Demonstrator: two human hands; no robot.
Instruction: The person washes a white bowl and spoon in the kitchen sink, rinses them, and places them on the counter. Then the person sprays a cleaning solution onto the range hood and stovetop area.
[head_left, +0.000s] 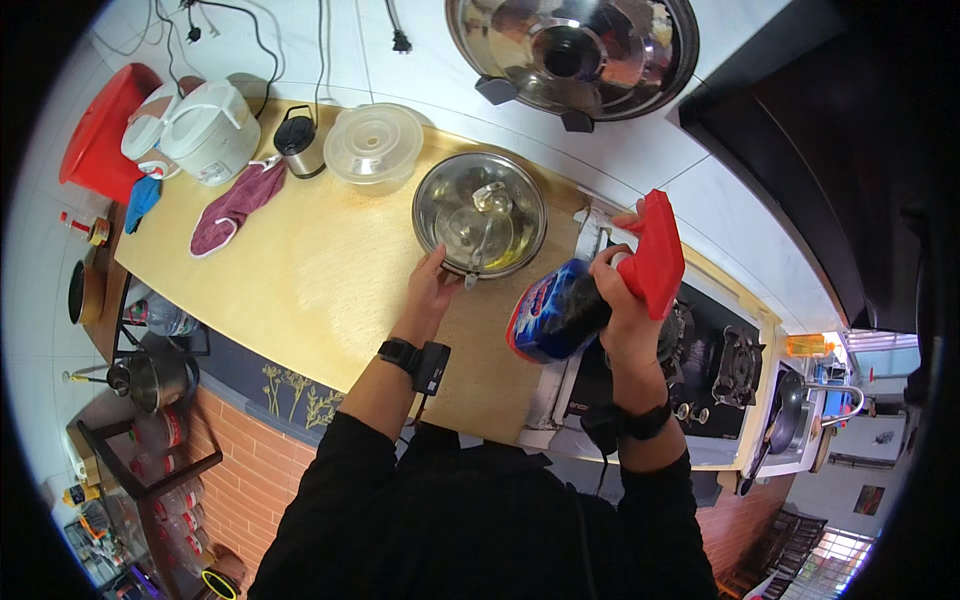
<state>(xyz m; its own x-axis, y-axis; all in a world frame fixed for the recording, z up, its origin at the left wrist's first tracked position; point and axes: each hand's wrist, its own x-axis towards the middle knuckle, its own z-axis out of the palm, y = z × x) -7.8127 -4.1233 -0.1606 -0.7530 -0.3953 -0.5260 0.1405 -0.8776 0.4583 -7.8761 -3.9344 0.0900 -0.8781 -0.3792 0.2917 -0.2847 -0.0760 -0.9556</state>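
A spray bottle point(556, 318) with a blue body and a large red trigger head is gripped at its neck in my right hand point(628, 310). It is tilted above the left edge of the black gas stove point(595, 400). My left hand point(432, 288) is at the near rim of a round stainless steel bowl point(425, 215), fingers closed against it. Inside the bowl lie a clear lid-like piece point(465, 232) and a metal utensil whose handle reaches over the near rim. What touches the bowl's underside is hidden.
Left of the bowl stand a translucent lidded plastic container point(373, 145), a steel cup point(299, 145), a purple cloth point(238, 208), a white rice cooker point(212, 130) and a red basin point(108, 135). A large steel lid point(575, 55) hangs on the wall. The range hood point(800, 150) overhangs the stove.
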